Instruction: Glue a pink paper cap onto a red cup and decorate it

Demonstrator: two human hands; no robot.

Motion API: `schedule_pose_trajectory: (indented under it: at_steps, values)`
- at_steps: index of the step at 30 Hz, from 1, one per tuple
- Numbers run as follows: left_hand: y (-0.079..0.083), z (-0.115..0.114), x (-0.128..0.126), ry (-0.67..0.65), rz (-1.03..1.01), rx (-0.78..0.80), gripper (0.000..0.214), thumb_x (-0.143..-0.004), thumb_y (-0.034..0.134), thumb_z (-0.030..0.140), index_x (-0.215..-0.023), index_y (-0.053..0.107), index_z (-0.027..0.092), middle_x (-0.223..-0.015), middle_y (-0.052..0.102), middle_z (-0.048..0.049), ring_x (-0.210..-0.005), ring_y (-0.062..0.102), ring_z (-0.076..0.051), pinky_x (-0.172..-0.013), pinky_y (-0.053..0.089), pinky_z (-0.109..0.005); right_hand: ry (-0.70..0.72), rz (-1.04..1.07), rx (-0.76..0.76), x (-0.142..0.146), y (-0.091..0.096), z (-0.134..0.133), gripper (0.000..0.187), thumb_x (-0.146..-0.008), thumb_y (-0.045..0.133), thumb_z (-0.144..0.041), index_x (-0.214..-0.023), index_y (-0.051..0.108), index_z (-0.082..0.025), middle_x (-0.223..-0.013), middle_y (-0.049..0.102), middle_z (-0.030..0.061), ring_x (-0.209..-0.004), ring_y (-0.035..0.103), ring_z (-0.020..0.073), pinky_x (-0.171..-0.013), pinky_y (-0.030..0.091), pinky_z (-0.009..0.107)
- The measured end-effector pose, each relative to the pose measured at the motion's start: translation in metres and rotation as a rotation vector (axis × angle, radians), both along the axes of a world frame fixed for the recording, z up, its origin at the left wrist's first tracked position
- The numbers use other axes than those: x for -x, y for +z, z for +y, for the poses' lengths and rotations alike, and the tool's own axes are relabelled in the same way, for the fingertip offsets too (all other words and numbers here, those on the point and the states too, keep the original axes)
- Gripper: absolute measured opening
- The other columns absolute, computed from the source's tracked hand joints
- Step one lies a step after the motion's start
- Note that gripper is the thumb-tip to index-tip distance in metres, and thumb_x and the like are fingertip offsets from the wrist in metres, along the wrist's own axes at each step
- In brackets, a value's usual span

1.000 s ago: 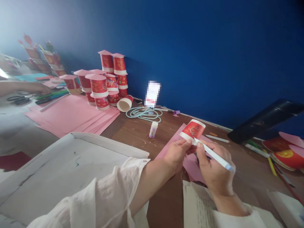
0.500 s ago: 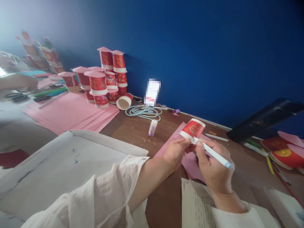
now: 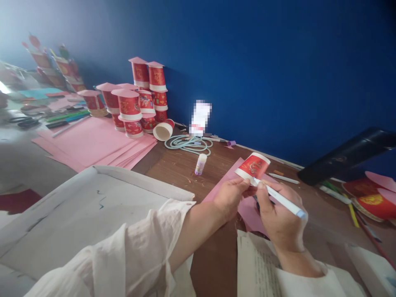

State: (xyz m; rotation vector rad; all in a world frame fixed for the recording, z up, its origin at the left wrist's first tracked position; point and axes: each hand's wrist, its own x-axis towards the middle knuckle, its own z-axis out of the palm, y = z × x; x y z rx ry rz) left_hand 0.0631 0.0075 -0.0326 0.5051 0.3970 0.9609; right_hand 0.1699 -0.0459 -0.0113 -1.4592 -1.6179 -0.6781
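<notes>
My left hand (image 3: 230,197) pinches a red paper cup (image 3: 253,164) by its white rim; the cup has a gold dragon print and is tilted. In my right hand (image 3: 280,214) is a white marker (image 3: 286,202) with a light blue end, gripped like a pen. Its tip meets the cup near the white band, close to my left fingertips. Under my hands lies pink paper (image 3: 252,214), with a dark object on it mostly hidden by my fingers. A glue stick (image 3: 201,164) without its cap stands to the left of the cup.
Stacked red cups with pink paper tops (image 3: 128,105) stand at the back left, beside pink sheets (image 3: 89,142). A coiled cable (image 3: 188,143) lies before a blurred-out phone (image 3: 200,117). A black cylinder (image 3: 343,156) leans at right. A white box lid (image 3: 68,218) fills the left front.
The view has shifted slightly. Both hands keep their holds, the marker tip staying at the cup's lower edge. The other person's hand at far left has drawn back.
</notes>
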Motion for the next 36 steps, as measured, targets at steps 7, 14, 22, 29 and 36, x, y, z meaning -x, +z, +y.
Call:
schedule_pose_trajectory:
  at_steps: [7,14,22,29,36]
  values:
    - [0.0011,0.0001,-0.0002,-0.006,-0.023,0.009,0.029,-0.071,0.081,0.032,-0.085,0.074,0.008,-0.083,0.07,-0.0104,-0.084,0.064,-0.02,-0.1,0.044,-0.04,-0.004,0.013,-0.002,-0.0002,-0.0004,0.0003,0.026,-0.093,0.059,-0.036,-0.089,0.07,-0.013,-0.083,0.075,0.0119,-0.079,0.07,0.0265,-0.079,0.053,0.04]
    - [0.0024,-0.0006,0.0005,-0.003,-0.039,0.002,0.03,-0.069,0.083,0.034,-0.081,0.073,0.009,-0.083,0.07,-0.01,-0.084,0.064,-0.02,-0.1,0.043,-0.04,0.011,0.031,0.006,0.0,0.0,0.0008,0.026,-0.093,0.059,-0.036,-0.088,0.07,-0.013,-0.082,0.075,0.012,-0.079,0.069,0.0268,-0.078,0.054,0.042]
    - [0.0009,0.0004,0.0002,0.007,-0.008,0.012,0.03,-0.067,0.083,0.035,-0.079,0.072,0.009,-0.082,0.069,-0.0093,-0.084,0.061,-0.019,-0.101,0.042,-0.039,0.003,0.069,0.033,0.0004,-0.0009,0.0005,0.027,-0.093,0.059,-0.038,-0.087,0.07,-0.014,-0.082,0.075,0.0122,-0.079,0.07,0.0274,-0.076,0.054,0.042]
    - [-0.0025,0.0009,-0.0002,0.007,0.016,-0.011,0.029,-0.069,0.081,0.036,-0.08,0.071,0.011,-0.084,0.067,-0.0088,-0.091,0.06,-0.021,-0.101,0.04,-0.039,0.011,0.077,0.029,0.0005,-0.0002,0.0,0.025,-0.092,0.06,-0.037,-0.086,0.07,-0.014,-0.082,0.075,0.0115,-0.078,0.07,0.0261,-0.075,0.054,0.04]
    - [0.0004,0.0,0.0008,0.015,0.008,-0.006,0.026,-0.069,0.08,0.032,-0.078,0.07,0.01,-0.081,0.065,-0.0081,-0.087,0.058,-0.019,-0.1,0.04,-0.038,0.009,0.083,0.041,0.0013,0.0008,-0.0012,0.025,-0.092,0.061,-0.036,-0.086,0.07,-0.014,-0.081,0.075,0.0113,-0.078,0.07,0.026,-0.074,0.053,0.039]
